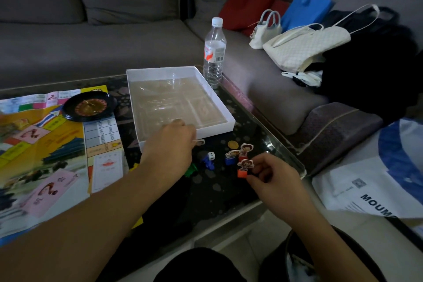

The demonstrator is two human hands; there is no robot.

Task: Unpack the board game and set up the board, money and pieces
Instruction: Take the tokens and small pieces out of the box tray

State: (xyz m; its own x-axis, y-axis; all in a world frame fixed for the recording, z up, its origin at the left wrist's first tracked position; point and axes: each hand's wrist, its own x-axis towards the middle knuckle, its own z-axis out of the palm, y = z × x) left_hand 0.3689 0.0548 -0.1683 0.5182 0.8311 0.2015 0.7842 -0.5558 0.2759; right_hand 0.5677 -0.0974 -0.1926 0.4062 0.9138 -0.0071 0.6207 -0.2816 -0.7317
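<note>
From the head camera I count one game board (43, 144) spread flat on the left of the dark glass surface (229, 190), with one black roulette wheel (89, 107) sitting on its far right corner. Just right of the board lies one open white box (180, 101) with a clear plastic insert inside. In front of the box I see three cardboard character pieces on stands: one on a blue base (231, 157), one on a red base (245, 150) behind it, and one on an orange base (244, 168) nearest me. There is one white die (211, 156), one blue plastic piece (208, 163) touching it, one green piece (191, 170) half hidden by my left arm, and one gold coin (233, 144).

My left hand (169, 142) reaches to the box's near edge, knuckles up; I cannot tell what its fingers are doing beneath. My right hand (272, 176) has its fingers (257, 167) curled, pinching the orange-based piece at its side.

One water bottle (214, 52) stands upright at the surface's far right corner, just beside the box. On the grey sofa (114, 41) behind lie two white handbags (304, 48), a blue bag (306, 10), a red cushion (247, 7) and dark clothing (370, 64).
</note>
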